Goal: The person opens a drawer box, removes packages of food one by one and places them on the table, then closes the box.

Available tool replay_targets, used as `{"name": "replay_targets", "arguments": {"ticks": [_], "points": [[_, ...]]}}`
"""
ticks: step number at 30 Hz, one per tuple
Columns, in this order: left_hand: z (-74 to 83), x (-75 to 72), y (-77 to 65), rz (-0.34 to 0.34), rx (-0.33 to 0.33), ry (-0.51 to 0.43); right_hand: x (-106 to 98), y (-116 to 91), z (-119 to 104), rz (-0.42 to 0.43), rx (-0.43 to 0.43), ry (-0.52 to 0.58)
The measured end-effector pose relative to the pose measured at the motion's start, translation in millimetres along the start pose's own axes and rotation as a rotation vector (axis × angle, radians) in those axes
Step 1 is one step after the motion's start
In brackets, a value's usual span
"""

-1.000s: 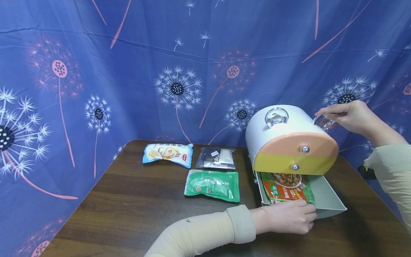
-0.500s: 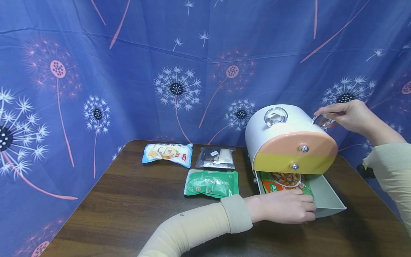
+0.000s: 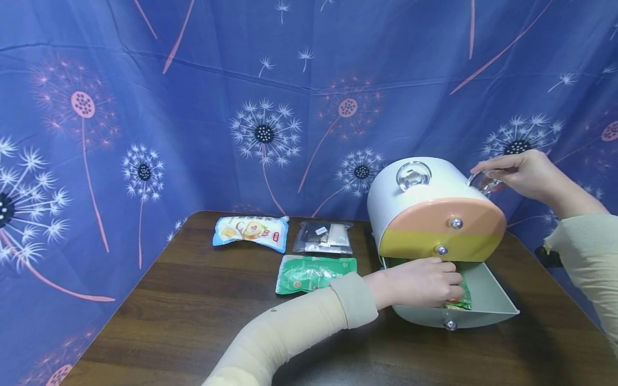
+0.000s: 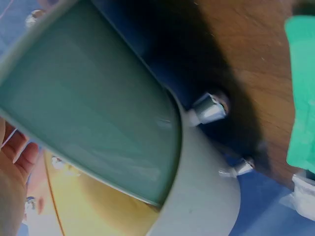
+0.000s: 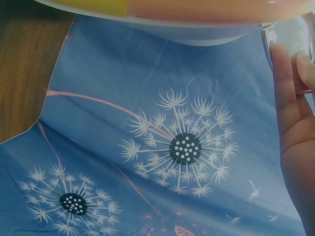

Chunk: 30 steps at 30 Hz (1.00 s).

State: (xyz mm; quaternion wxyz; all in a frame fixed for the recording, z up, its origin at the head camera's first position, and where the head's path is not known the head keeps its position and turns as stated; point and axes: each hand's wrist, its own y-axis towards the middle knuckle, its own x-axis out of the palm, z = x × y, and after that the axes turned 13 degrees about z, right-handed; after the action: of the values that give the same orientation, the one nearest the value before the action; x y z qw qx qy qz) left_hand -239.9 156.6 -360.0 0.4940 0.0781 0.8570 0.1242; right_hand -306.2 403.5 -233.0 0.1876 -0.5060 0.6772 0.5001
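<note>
A: Right hand (image 3: 523, 171)?
B: Grips right handle (image 3: 484, 184) of white box (image 3: 441, 214), likely to steady it.
A: Left hand (image 3: 420, 281)?
B: Over open lower drawer (image 3: 487, 289), near right; packet (image 3: 464, 297) inside, partly covered. Fingertips hidden; can't tell whether gripping.

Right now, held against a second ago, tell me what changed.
The left hand moved farther back over the drawer, covering more of the packet inside and baring the bottom knob. The right hand still grips the shiny handle; the blue-and-white pouch stayed put.
</note>
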Motion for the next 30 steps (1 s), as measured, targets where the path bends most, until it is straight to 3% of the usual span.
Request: {"name": "replay_targets", "arguments": {"ticks": [10, 30], "points": [[0.4, 25.8, 5.9, -0.161, 0.07, 0.07, 0.3, 0.2, 0.6, -0.003, 0.004, -0.001], [5.9, 40.0, 15.3, -0.212, 0.056, 0.052, -1.4, 0.6, 0.5, -0.009, -0.001, -0.019]]}}
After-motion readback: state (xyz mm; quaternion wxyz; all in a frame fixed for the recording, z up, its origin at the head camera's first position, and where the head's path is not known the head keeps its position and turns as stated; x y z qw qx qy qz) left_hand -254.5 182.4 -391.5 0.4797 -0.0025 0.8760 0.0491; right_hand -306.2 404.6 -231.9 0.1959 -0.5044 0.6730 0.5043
